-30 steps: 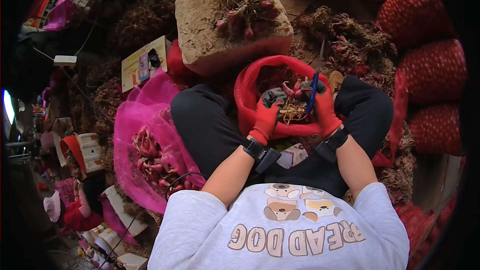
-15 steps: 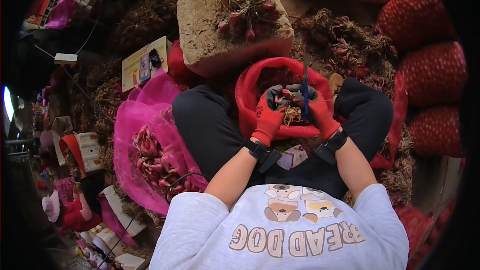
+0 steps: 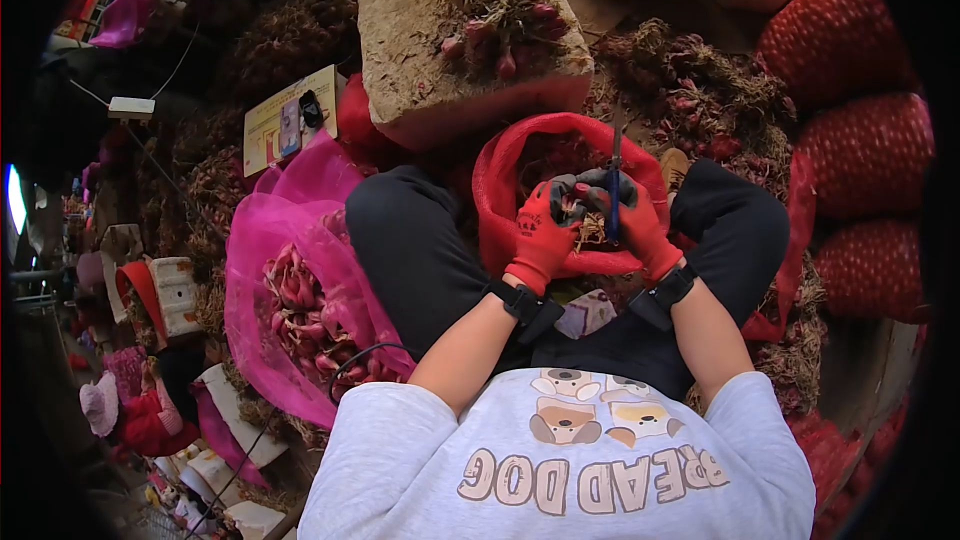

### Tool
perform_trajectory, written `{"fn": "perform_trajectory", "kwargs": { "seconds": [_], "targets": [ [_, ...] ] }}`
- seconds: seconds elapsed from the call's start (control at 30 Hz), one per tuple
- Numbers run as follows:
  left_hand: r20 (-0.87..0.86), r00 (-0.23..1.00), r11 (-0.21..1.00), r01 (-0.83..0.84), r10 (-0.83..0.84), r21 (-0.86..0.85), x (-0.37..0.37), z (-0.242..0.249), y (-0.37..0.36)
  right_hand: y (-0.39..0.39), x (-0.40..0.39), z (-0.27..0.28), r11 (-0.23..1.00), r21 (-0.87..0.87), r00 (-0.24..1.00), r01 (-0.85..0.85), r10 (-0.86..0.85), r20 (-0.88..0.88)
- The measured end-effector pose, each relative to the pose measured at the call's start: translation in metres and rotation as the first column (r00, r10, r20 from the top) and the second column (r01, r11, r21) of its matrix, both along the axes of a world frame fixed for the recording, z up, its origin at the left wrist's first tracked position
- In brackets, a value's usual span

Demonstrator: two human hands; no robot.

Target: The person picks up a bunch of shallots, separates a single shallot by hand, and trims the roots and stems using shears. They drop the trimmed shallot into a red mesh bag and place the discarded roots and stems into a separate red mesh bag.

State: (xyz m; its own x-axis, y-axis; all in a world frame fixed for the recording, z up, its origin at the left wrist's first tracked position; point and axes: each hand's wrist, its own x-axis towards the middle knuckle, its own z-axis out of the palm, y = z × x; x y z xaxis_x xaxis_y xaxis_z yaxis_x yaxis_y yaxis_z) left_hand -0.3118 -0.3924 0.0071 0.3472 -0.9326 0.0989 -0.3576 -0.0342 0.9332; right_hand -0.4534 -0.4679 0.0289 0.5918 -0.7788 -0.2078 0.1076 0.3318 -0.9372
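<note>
Both hands wear red gloves with grey fingers and meet over an open red mesh bag (image 3: 490, 200) between my knees. My left hand (image 3: 545, 230) is closed around a shallot, mostly hidden by the fingers. My right hand (image 3: 635, 215) grips a blue-handled knife (image 3: 613, 205), its thin dark blade pointing away from me. The right fingertips touch the left ones at the shallot. Dry, straw-coloured roots or stalks show below the fingers, inside the bag's mouth. To my left, a pink mesh bag (image 3: 250, 290) holds several shallots (image 3: 295, 285).
Ahead stands a worn foam block (image 3: 415, 50) bearing a bunch of shallots (image 3: 505, 25). Bundles of dried shallots (image 3: 690, 90) lie to its right. Filled red mesh sacks (image 3: 860, 150) are stacked at far right. A phone (image 3: 290, 127) and a watch (image 3: 311, 108) rest on a cardboard box (image 3: 262, 140).
The left hand has turned inward and its fingers have closed further over the shallot, which showed more before. The knife stays in the right hand, almost in the same place.
</note>
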Motion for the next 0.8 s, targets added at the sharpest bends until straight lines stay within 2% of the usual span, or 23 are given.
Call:
{"fn": "perform_trajectory", "kwargs": {
  "seconds": [0.07, 0.13, 0.17, 0.23, 0.33, 0.37, 0.47, 0.53, 0.63, 0.67, 0.73, 0.77, 0.8],
  "targets": [
    [0.017, 1.0, 1.0, 0.007, -0.006, -0.019, -0.001, 0.0, 0.0, -0.001, -0.002, -0.004, 1.0, 0.009, 1.0, 0.02, -0.02, -0.023],
    [0.01, 1.0, 0.999, -0.001, 0.001, -0.051, -0.003, -0.003, -0.001, -0.004, -0.006, -0.021, 0.997, 0.074, 0.999, 0.034, -0.037, 0.031],
    [-0.13, 0.992, 0.999, -0.004, -0.003, -0.052, -0.005, -0.008, -0.002, -0.005, -0.008, -0.028, 0.993, 0.107, 0.997, 0.041, -0.047, 0.058],
    [-0.4, 0.917, 0.999, -0.009, -0.013, -0.053, -0.008, -0.012, -0.004, -0.006, -0.009, -0.03, 0.997, 0.066, 0.998, 0.048, -0.05, 0.029],
    [-0.714, 0.7, 0.99, 0.077, 0.028, 0.114, 0.0, -0.002, -0.005, -0.005, -0.006, -0.017, 0.999, -0.008, 0.999, 0.032, -0.032, -0.004],
    [-0.737, 0.676, 0.988, 0.114, 0.001, 0.106, 0.003, -0.009, -0.005, -0.004, -0.005, -0.01, 0.999, -0.034, 1.0, 0.022, -0.023, -0.014],
    [-0.78, 0.623, 0.98, 0.184, -0.06, 0.072, 0.01, -0.035, -0.003, -0.004, -0.008, -0.001, 0.918, -0.381, 0.964, -0.115, 0.01, -0.267],
    [-0.776, 0.626, 0.982, 0.181, -0.079, 0.046, 0.01, -0.035, -0.003, -0.002, -0.006, -0.002, 0.943, -0.32, 0.975, -0.093, 0.022, -0.219],
    [-0.85, 0.527, 0.999, 0.036, 0.014, 0.039, 0.001, -0.028, -0.003, 0.002, 0.002, 0.007, 0.962, -0.273, 0.994, -0.01, -0.02, -0.109],
    [-0.841, 0.54, 1.0, 0.016, 0.006, 0.018, -0.001, -0.027, -0.006, 0.003, 0.005, 0.011, 0.964, -0.264, 0.997, 0.026, -0.045, -0.064],
    [-0.823, 0.568, 0.999, -0.023, -0.008, -0.025, -0.003, -0.023, -0.01, 0.002, 0.001, 0.002, 0.976, -0.214, 0.998, 0.033, -0.042, -0.038],
    [-0.84, 0.542, 1.0, 0.003, -0.013, -0.013, -0.003, -0.021, -0.009, 0.002, -0.001, -0.005, 0.982, -0.186, 0.999, 0.036, -0.041, -0.026],
    [-0.857, 0.515, 0.999, 0.032, -0.017, -0.001, -0.003, -0.016, -0.006, 0.0, -0.006, -0.012, 0.963, -0.27, 0.993, 0.003, -0.035, -0.111]
  ]
}}
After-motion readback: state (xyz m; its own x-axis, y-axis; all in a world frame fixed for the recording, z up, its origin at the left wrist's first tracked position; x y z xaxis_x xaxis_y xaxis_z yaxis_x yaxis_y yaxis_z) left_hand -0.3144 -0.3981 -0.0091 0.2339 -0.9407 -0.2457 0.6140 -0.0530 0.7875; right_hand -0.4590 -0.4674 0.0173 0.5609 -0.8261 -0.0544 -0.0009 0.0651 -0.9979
